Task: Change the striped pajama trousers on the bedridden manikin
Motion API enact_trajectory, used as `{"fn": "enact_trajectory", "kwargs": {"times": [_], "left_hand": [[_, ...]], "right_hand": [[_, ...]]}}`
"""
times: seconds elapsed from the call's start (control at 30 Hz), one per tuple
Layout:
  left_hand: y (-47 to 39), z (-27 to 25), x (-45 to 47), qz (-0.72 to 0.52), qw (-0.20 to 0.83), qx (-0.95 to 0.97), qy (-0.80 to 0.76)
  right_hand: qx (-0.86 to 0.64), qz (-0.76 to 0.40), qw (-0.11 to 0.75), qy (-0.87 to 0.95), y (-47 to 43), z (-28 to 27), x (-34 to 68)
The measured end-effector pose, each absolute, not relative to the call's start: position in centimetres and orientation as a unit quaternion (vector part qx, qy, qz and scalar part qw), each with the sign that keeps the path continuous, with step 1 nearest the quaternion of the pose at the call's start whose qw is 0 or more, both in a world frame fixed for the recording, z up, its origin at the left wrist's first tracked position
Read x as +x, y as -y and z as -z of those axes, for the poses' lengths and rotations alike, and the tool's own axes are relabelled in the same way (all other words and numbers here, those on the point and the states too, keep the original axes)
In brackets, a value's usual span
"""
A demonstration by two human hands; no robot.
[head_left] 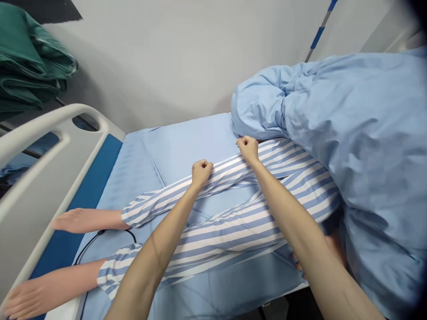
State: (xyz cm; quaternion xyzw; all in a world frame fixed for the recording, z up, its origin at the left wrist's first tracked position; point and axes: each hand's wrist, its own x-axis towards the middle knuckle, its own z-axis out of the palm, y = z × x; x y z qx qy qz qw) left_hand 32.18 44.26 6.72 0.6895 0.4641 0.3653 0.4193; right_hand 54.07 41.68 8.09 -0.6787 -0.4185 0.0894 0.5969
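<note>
Two legs in blue-and-white striped trousers [230, 226] lie stretched out on the bed, the smooth bare feet [71, 221] at the left like a manikin's. My left hand [202, 173] is closed in a fist at the far leg, around the shin or knee. Further up the same leg, by the thigh, my right hand [247, 149] is closed too, close to the bunched quilt. Whether either fist has cloth in it is hidden. Both my forearms reach across the nearer leg.
A light blue quilt [373, 115] is heaped over the upper body at the right. The bed's footboard [83, 173] stands at the left, with a black cable [87, 244] near the feet. Folded green cloth [30, 58] lies beyond it. A pole [318, 35] leans by the wall.
</note>
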Motion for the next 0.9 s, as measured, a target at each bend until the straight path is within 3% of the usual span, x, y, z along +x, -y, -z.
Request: {"fn": "enact_trajectory", "kwargs": {"times": [0.23, 0.43, 0.57, 0.9], "left_hand": [[-43.2, -9.6, 38.7, -0.425, 0.425, 0.685, -0.412], [-42.1, -8.1, 42.5, -0.408, 0.393, 0.678, -0.468], [-42.2, -8.0, 41.9, -0.427, 0.433, 0.656, -0.446], [-42.0, -9.2, 48.0, -0.44, 0.454, 0.668, -0.393]], "right_hand": [[-0.672, -0.079, 0.613, 0.409, -41.6, -7.4, 53.8], [-0.644, -0.128, 0.645, 0.39, -42.1, -9.5, 56.2], [-0.656, -0.139, 0.636, 0.381, -41.2, -9.7, 58.7], [-0.708, -0.022, 0.597, 0.377, -40.9, -9.3, 61.9]]}}
